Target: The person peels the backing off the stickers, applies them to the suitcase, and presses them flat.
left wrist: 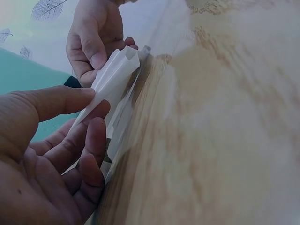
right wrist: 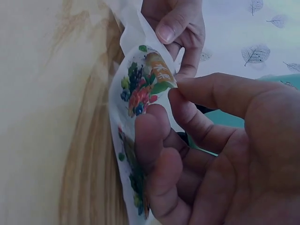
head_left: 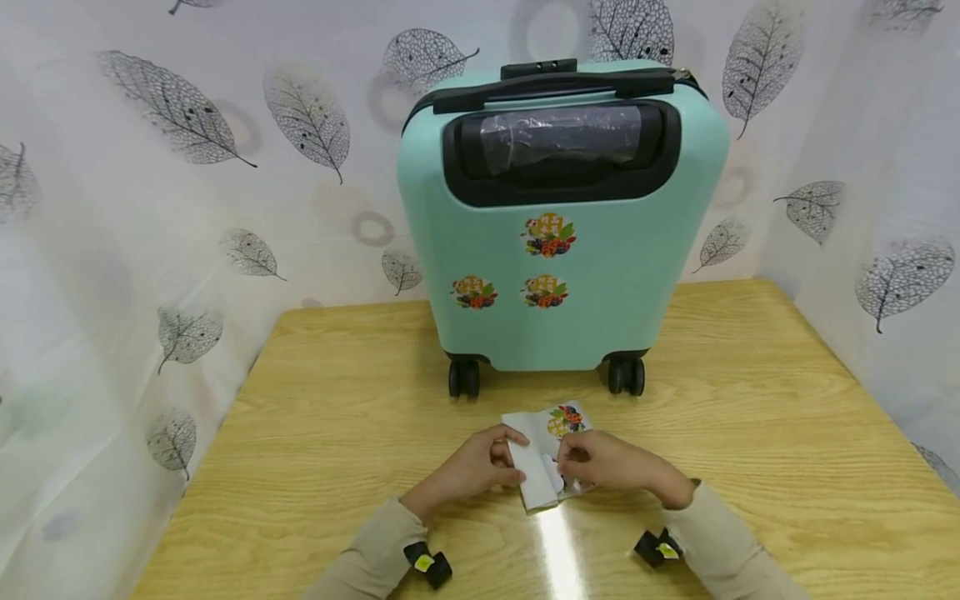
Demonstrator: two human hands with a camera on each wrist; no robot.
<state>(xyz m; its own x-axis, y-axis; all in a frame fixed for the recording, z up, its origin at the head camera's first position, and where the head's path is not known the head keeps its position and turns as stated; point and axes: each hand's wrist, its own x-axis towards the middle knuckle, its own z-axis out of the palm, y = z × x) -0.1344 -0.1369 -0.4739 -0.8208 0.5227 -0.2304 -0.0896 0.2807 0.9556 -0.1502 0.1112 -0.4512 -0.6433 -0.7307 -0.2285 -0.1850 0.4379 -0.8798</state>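
Observation:
Low over the table, my left hand (head_left: 476, 464) pinches the left side of a white sticker sheet (head_left: 531, 475), whose left part is folded up. In the left wrist view the thumb lies on the bent paper (left wrist: 115, 70). From the right, my right hand (head_left: 618, 462) pinches the edge of a round fruit sticker (right wrist: 140, 86) between thumb and forefinger. That sticker curves up at the pinched edge; how much still clings to the sheet is hidden. Another fruit sticker (head_left: 566, 419) lies on the sheet's far part. Beyond stands a mint-green suitcase (head_left: 600, 283), upright on its wheels.
Three similar round stickers are on the suitcase front: an upper one (head_left: 549, 236), a lower left one (head_left: 473, 292) and a lower right one (head_left: 545, 292). The wooden table (head_left: 322, 417) meets a leaf-patterned curtain (head_left: 322, 217) at the back and sides.

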